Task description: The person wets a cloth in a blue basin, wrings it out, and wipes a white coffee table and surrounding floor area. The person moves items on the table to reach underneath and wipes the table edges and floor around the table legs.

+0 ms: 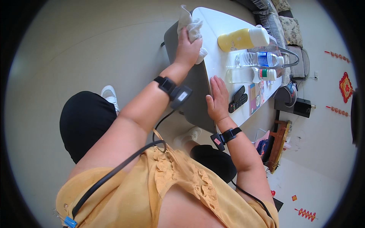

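My left hand [188, 49] is closed around a crumpled white cloth [194, 28] at the left end of the white tabletop [208, 19]. Part of the cloth sticks up past my fingers, and another fold shows below them. Palm down, my right hand [218, 99] rests at the table's near edge, fingers stretched out and holding nothing. Just right of it lie a black remote control [238, 103] and a smaller dark device [239, 92]. A clear bottle with a green-and-white cap [242, 75] stands beyond its fingertips.
Farther along the table stand a yellow bottle with a white cap [236, 40] and a blue-labelled water bottle [262, 59], beside a clear bag with a grey handle [292, 57]. Printed sheets [255, 98] lie at the right. A cushioned sofa [272, 22] is behind. Black cables run along my arms.
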`<state>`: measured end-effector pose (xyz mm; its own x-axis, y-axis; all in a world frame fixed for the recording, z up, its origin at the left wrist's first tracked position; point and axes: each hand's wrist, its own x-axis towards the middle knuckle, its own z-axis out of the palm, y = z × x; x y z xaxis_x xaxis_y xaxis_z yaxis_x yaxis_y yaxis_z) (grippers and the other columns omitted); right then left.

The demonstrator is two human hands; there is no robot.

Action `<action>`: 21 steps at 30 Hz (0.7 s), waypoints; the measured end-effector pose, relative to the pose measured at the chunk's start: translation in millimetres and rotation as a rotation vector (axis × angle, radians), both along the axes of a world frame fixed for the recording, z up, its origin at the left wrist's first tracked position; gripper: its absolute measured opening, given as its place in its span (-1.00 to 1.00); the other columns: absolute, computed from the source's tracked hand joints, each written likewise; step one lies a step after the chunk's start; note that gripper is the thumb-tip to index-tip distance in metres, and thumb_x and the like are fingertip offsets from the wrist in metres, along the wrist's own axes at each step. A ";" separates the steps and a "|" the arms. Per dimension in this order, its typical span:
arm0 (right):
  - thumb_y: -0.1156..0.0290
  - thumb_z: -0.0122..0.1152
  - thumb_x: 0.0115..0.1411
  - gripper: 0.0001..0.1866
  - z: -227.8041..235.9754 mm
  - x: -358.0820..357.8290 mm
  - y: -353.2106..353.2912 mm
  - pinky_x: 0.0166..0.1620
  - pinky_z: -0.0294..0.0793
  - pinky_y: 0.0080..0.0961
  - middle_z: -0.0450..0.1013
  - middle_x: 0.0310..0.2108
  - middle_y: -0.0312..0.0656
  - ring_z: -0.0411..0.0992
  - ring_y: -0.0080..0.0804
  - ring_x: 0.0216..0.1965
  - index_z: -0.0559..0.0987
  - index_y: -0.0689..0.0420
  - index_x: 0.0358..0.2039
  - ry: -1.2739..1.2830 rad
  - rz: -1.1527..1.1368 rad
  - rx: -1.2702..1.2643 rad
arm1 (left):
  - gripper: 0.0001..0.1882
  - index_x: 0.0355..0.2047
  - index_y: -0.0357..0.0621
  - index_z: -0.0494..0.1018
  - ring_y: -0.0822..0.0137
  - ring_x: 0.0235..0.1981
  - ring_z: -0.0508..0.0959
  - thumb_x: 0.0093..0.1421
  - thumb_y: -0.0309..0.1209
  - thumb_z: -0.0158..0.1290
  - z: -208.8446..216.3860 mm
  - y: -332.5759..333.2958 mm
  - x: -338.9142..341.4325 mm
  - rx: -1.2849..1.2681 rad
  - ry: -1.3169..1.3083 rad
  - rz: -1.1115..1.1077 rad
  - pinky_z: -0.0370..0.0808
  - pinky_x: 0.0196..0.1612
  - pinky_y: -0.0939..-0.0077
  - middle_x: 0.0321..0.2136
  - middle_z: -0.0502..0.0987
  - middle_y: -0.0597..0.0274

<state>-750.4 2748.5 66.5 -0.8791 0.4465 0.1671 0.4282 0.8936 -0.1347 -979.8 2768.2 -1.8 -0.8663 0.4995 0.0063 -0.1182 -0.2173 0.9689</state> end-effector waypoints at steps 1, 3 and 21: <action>-0.11 -0.08 0.38 -0.29 -0.2 -2.9 0.0 0.35 0.17 -0.01 0.27 0.32 0.09 0.21 0.20 0.32 0.36 0.18 0.31 -0.003 0.004 -0.003 | -0.42 0.23 -0.24 0.35 -0.12 0.15 0.48 0.21 -0.30 0.10 -2.6 11.7 -3.0 -0.011 0.046 0.061 0.39 0.20 0.22 0.14 0.46 -0.21; -0.11 -0.05 0.37 -0.29 -0.1 -3.7 -0.1 0.35 0.16 -0.02 0.27 0.32 0.08 0.20 0.19 0.33 0.36 0.17 0.32 -0.011 -0.011 -0.006 | -0.48 0.13 -0.28 0.42 -0.17 0.12 0.48 0.17 -0.33 0.12 -11.9 11.5 0.5 0.024 -0.054 0.053 0.41 0.18 0.16 0.09 0.48 -0.25; 0.22 0.25 0.18 -0.34 3.5 0.5 -2.6 0.35 0.20 -0.07 0.32 0.30 0.00 0.23 0.09 0.32 0.41 0.12 0.28 0.037 -0.049 0.010 | -0.64 -0.02 -0.26 0.47 -0.10 -0.05 0.60 0.39 -0.24 -0.11 -170.8 -118.6 197.2 -0.718 0.176 -0.850 0.52 -0.02 0.09 -0.09 0.60 -0.17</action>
